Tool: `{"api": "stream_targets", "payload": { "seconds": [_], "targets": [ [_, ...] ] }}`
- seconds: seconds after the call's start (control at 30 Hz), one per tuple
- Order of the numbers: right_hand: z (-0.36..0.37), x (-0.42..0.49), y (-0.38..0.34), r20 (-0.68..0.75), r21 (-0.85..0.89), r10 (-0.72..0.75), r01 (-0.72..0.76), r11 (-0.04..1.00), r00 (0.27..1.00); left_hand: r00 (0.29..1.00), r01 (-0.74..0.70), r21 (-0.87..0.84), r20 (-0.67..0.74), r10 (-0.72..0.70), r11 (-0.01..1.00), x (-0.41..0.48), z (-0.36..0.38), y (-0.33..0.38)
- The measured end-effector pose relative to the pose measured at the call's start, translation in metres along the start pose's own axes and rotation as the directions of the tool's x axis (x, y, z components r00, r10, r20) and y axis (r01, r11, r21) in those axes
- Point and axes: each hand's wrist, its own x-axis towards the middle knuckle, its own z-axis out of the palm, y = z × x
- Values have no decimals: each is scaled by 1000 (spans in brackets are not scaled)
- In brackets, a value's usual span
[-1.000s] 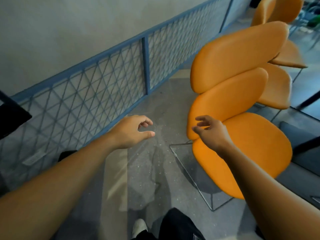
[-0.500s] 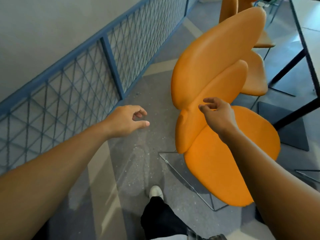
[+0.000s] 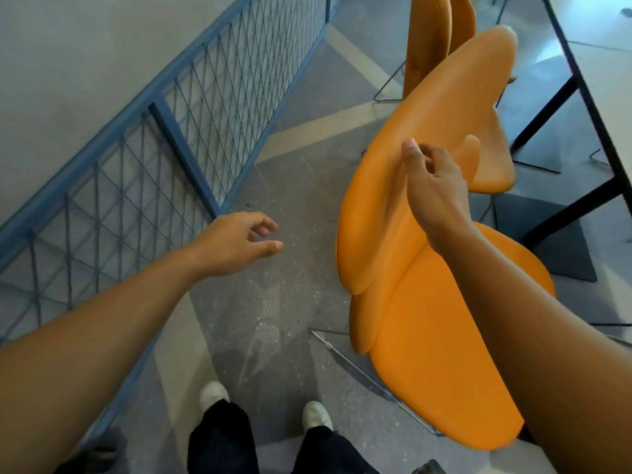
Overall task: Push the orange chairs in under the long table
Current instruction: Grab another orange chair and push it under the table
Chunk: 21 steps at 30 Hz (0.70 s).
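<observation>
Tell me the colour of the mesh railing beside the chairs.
The railing is blue, head view.

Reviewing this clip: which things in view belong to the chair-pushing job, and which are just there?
Part of the job: nearest orange chair; second chair; farther chairs; long table; right hand, in front of the nearest chair's backrest; left hand, holding nothing.

Just there: blue railing; speckled floor; white shoes.

Floor (image 3: 273, 302) open between railing (image 3: 191, 159), chair (image 3: 427, 336).
</observation>
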Motion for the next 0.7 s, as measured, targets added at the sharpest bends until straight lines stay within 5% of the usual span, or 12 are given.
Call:
{"api": "stream_targets", "payload": {
  "seconds": [0.33, 0.5, 0.7],
  "targets": [
    [33, 27, -30, -101, -133, 254, -266, 955, 962, 963, -217, 21, 171, 210, 976, 93, -50, -37],
    [45, 25, -34, -147, -18, 369, -375, 927, 918, 901, -379, 24, 236, 363, 925, 135, -74, -32],
    [53, 17, -35, -187, -12, 344, -352, 936, 920, 782, -605, -35, 161, 602, 795, 177, -90, 30]
  ]
}}
